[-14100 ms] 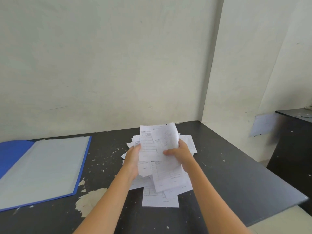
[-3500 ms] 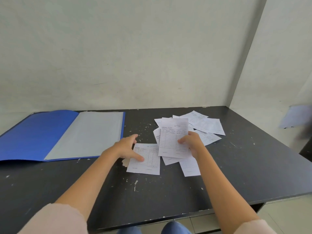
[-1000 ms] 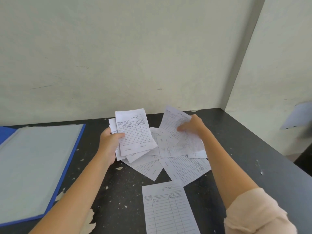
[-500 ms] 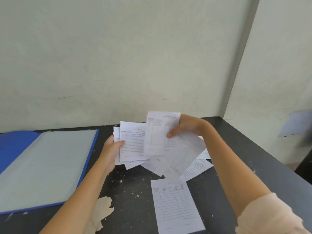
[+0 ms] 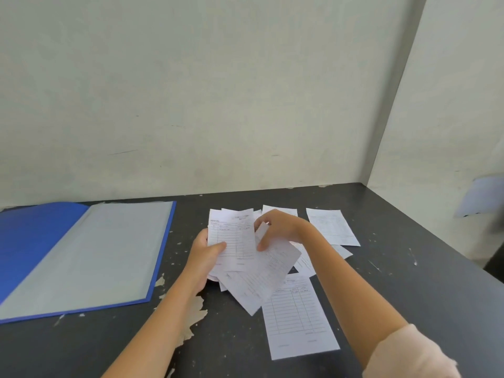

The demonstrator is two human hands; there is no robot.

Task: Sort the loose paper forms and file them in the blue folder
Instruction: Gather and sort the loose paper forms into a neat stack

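Observation:
My left hand [image 5: 203,255] grips a fanned bundle of white printed forms [image 5: 231,241] by its left edge, thumb on top. My right hand [image 5: 278,227] pinches sheets at the bundle's right side, where several forms [image 5: 259,279] hang down at an angle. One form [image 5: 297,315] lies flat on the table in front of the bundle, and another form [image 5: 331,226] lies further back on the right. The blue folder [image 5: 41,241] lies open at the left, its clear inner sleeve page [image 5: 95,255] facing up.
The dark table [image 5: 395,282] has chipped patches [image 5: 191,312] near my left forearm. Pale walls close in behind and to the right. A second dark surface [image 5: 495,252] stands beyond the table's right edge.
My right hand has brought its sheets down and left onto the bundle in my left hand. Both hands have sunk closer to the table, and the view has pulled back.

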